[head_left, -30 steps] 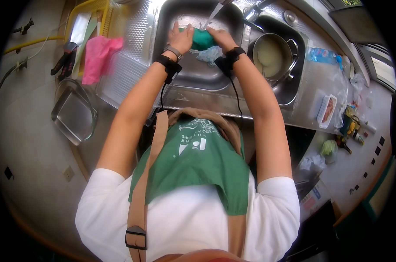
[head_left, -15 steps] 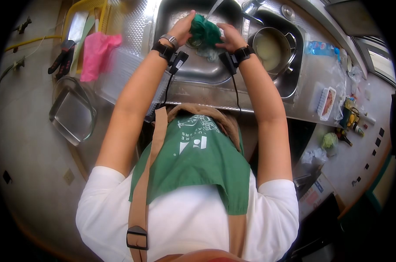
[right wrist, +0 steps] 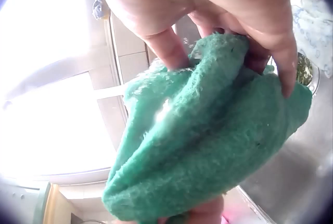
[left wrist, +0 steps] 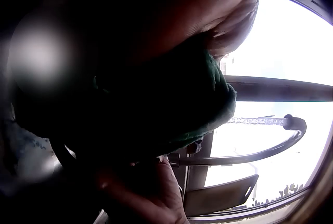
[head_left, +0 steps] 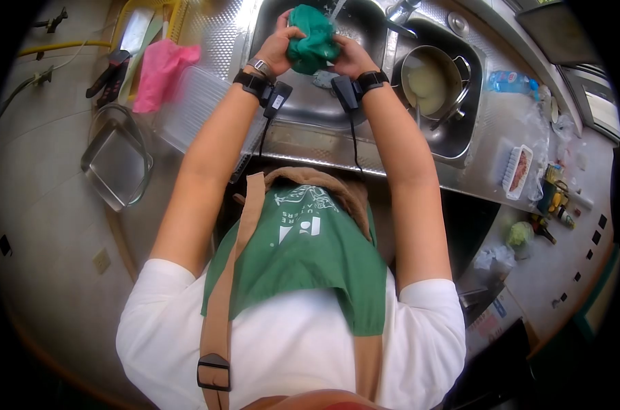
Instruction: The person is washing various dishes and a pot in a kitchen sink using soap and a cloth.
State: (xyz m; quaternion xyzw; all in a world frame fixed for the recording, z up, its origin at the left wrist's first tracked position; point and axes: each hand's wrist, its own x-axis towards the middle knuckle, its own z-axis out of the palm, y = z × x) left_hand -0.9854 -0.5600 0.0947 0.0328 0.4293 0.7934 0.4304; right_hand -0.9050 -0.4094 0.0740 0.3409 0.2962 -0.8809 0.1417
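Both hands hold a wet, bunched green cloth (head_left: 311,41) over the left sink basin (head_left: 303,113). My left hand (head_left: 277,51) grips its left side, thumb across the front. My right hand (head_left: 354,58) is at its right edge; in the right wrist view its fingers curl into a fold of the fuzzy cloth (right wrist: 208,140). Water runs from the faucet (left wrist: 296,125) just beyond the cloth. A pale patterned cloth (right wrist: 315,31) lies in the basin below. The left wrist view is mostly dark, with the cloth's edge lit.
A pot (head_left: 429,82) with cloudy liquid stands in the right basin. To the left are a pink cloth (head_left: 163,72), a clear ribbed tray (head_left: 194,109), and a yellow basket (head_left: 177,24) with a knife. A plastic bottle (head_left: 511,82) and a meat tray (head_left: 517,172) lie on the right.
The green cloth has risen from low in the basin and spread larger in view. My right hand, spread beside it half a second ago, now grips its edge. The head view has shifted slightly.
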